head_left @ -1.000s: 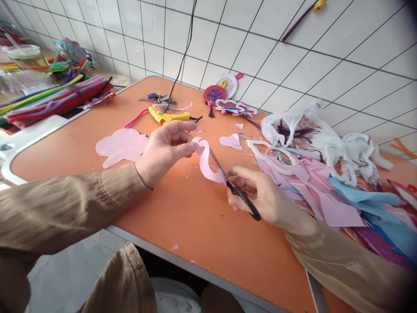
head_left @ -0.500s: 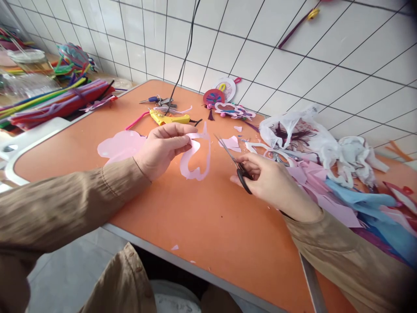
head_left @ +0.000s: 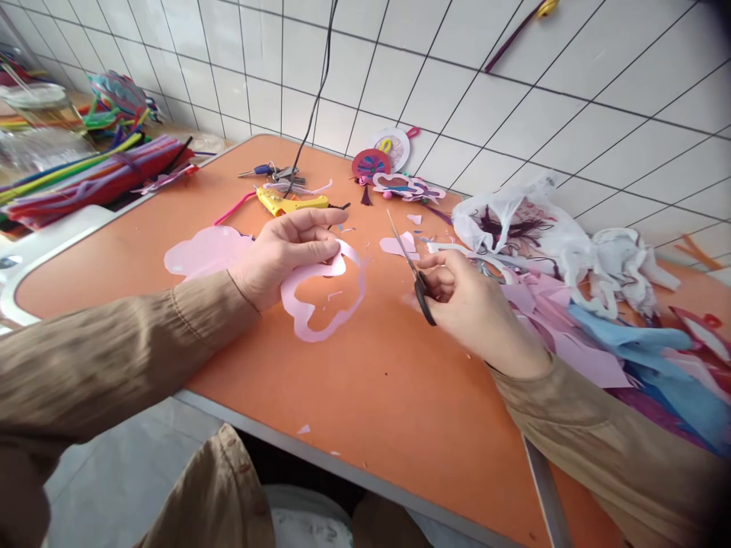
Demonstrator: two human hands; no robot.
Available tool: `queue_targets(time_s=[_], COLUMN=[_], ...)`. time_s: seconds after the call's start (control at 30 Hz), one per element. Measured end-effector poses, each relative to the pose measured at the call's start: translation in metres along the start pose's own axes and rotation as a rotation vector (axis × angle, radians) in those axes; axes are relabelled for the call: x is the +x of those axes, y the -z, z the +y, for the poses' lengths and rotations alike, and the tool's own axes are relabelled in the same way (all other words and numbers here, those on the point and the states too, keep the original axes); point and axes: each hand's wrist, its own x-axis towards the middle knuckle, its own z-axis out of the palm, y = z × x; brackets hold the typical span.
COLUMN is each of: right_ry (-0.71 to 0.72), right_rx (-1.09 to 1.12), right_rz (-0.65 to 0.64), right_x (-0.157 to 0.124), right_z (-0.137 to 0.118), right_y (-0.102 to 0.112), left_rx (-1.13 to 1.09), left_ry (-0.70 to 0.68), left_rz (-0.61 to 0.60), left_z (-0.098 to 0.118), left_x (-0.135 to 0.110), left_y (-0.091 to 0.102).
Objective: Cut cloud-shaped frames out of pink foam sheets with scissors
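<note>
Between thumb and fingers, my left hand (head_left: 288, 247) pinches a pink cut-out frame (head_left: 311, 329) with a wavy outline and an open middle. It hangs over the orange table (head_left: 354, 396). My right hand (head_left: 465, 304) holds black-handled scissors (head_left: 422, 293) to the right of the frame, their blades pointing up and away, apart from it. The blades look nearly closed. Left of my left hand lies a pink cloud-shaped piece (head_left: 199, 255), partly hidden by that hand. A pink scrap (head_left: 400, 243) lies behind the scissor blades.
A yellow glue gun (head_left: 291, 204) and keys (head_left: 279, 175) lie at the back. Finished paper ornaments (head_left: 371, 166) rest near the tiled wall. On the right are a white plastic bag (head_left: 508, 217) and blue sheets (head_left: 640, 339). Pipe cleaners (head_left: 114, 179) are piled at left.
The pink frame has swung and turned in my left hand, its lower end now nearer me and further left. The scissors have turned slightly more upright, still apart from it.
</note>
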Motion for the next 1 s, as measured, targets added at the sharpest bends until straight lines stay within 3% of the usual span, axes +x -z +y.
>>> queue_targets(time_s=[0.13,0.23,0.37,0.53,0.67,0.87,0.93,1.0], right_ry=[0.002,-0.026,0.009,-0.145,-0.143,-0.155,-0.157,-0.135], right_rx=[-0.334,-0.601,-0.712,-0.434,-0.306,-0.209,-0.051,0.160], right_rz=[0.038,-0.021,-0.110,-0.195,-0.262,-0.396,-0.360,-0.239], right_x=[0.005,0.005,0.006,0.010,0.013,0.016,0.014,0.010], right_z=[0.003,-0.005,-0.010,0.000,0.008,0.008,0.002,-0.009], right_y=[0.002,0.006,0.008,0.009,0.012,0.018,0.018,0.015], left_rx=[-0.015,-0.012,-0.033,-0.019,0.003,-0.100,-0.107,-0.111], left_ry=[-0.009,-0.020,0.011,0.069,0.081,0.146,0.161,0.170], left_rz=[-0.024,-0.038,-0.038,0.041,0.091,0.036,-0.002,-0.035], left_z=[0.000,0.000,-0.001,0.002,0.002,-0.004,-0.007,-0.009], left_x=[-0.001,-0.002,-0.003,-0.003,0.000,0.003,0.003,0.003], left_y=[-0.001,-0.002,-0.003,-0.007,-0.007,-0.005,-0.005,-0.004])
